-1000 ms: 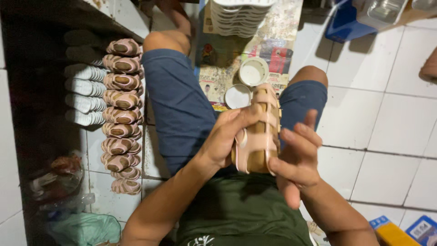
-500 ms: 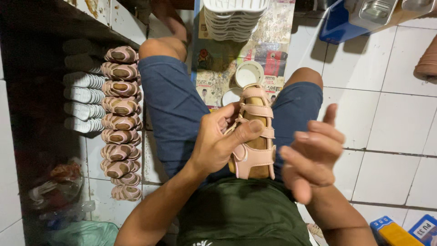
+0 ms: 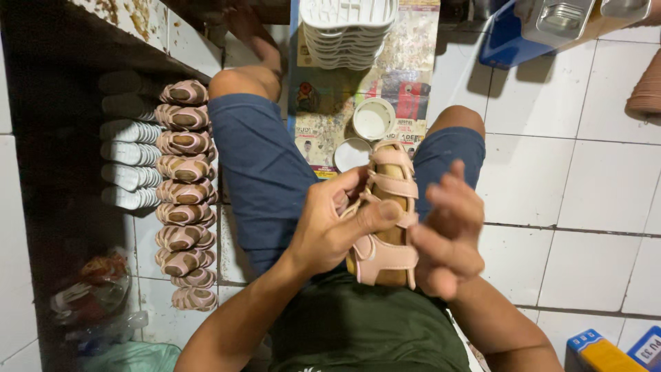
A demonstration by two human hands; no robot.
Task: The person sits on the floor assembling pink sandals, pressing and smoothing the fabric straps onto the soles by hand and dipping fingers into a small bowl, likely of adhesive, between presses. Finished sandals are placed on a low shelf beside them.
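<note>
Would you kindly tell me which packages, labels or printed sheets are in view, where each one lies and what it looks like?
Printed paper sheet: flat on the floor between the knees, under the white lids; multicoloured, stained.
Yellow box with a blue end: bottom right corner, rectangular.
Blue and white box: bottom right edge, partly cut off.

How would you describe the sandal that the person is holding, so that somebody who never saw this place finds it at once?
Look at the seated person's lap, between the two knees in blue shorts. There the left hand grips a pink strappy sandal, with the right hand beside it. It is the only sandal lifted off the floor; the similar pink ones lie stacked in a row of sandals at the left.
</note>
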